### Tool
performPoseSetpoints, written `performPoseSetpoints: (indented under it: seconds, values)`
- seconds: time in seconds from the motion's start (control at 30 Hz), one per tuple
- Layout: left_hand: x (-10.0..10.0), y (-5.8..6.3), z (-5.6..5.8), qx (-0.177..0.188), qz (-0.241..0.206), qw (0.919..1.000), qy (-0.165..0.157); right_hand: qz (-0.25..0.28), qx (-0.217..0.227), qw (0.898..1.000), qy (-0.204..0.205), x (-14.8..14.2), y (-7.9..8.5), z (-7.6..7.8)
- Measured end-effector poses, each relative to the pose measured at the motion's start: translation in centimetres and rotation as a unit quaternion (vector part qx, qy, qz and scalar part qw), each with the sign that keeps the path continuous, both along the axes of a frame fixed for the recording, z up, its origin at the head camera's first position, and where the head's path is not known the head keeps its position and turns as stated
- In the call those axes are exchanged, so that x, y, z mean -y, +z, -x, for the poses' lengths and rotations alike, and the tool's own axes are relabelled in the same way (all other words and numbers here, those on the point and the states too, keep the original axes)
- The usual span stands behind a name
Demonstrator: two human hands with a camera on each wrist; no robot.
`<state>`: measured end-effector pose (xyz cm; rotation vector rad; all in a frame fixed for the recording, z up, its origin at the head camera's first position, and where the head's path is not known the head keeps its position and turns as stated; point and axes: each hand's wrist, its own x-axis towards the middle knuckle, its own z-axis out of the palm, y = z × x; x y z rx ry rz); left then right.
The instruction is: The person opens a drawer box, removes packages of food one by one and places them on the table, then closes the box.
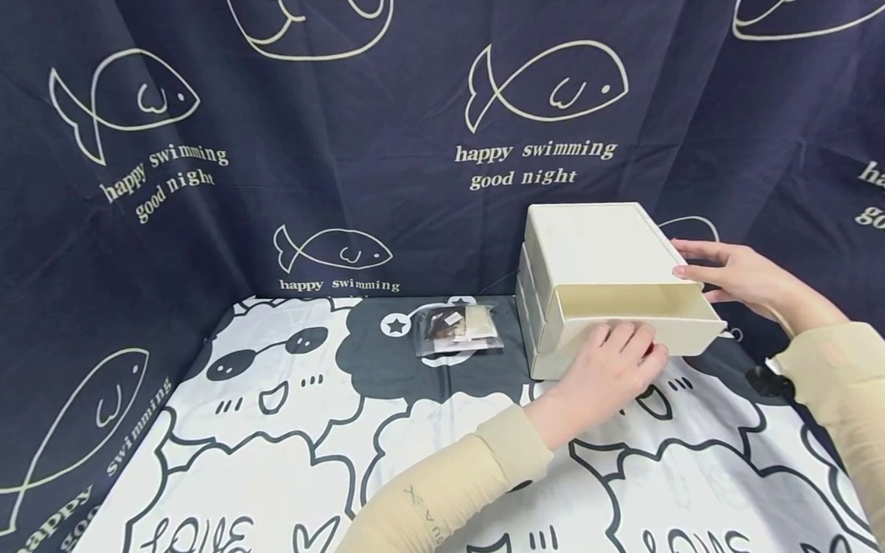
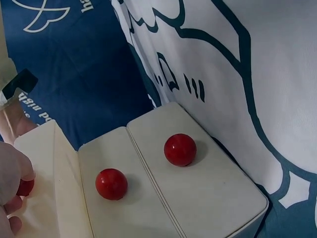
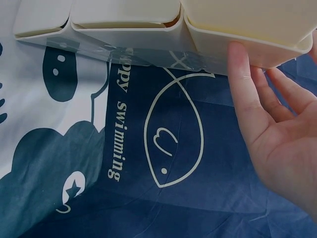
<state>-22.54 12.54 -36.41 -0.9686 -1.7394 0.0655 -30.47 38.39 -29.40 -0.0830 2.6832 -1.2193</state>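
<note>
A cream-white drawer unit (image 1: 598, 243) stands at the back right, its top drawer (image 1: 651, 332) pulled partway out. My left hand (image 1: 605, 372) is at that drawer's front; in the left wrist view its fingers hold a red round knob (image 2: 26, 187), partly hidden by them. Two more red knobs, one on the middle drawer front (image 2: 111, 184) and one on the bottom drawer front (image 2: 180, 149), show there too. With fingers extended, my right hand (image 1: 743, 277) rests against the unit's right side. In the right wrist view, a fingertip (image 3: 237, 52) presses the top box's wall.
Left of the drawer unit lies a clear plastic packet (image 1: 459, 330) with dark and pale contents. A black-and-white cartoon cloth (image 1: 273, 486) covers the table. Behind it hangs a dark blue curtain (image 1: 406, 145) with fish drawings, close to the unit's back.
</note>
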Motion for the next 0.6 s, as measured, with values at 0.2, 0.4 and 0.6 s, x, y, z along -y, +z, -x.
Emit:
performPoseSetpoints:
  seconds: [0.2,0.4,0.6]
  values:
    - [0.0,0.1,0.3,-0.005,-0.003,1.0,0.001,0.0,0.001,1.0,0.001,-0.1,0.0,0.0]
    - [-0.2,0.1,0.8,-0.003,-0.004,1.0,0.001,-0.002,0.0,1.0,0.001,-0.1,0.0,0.0]
    - [-0.4,-0.1,1.4,0.007,-0.012,0.9999,0.0,-0.011,-0.002,1.0,0.0,0.0,0.2,0.0]
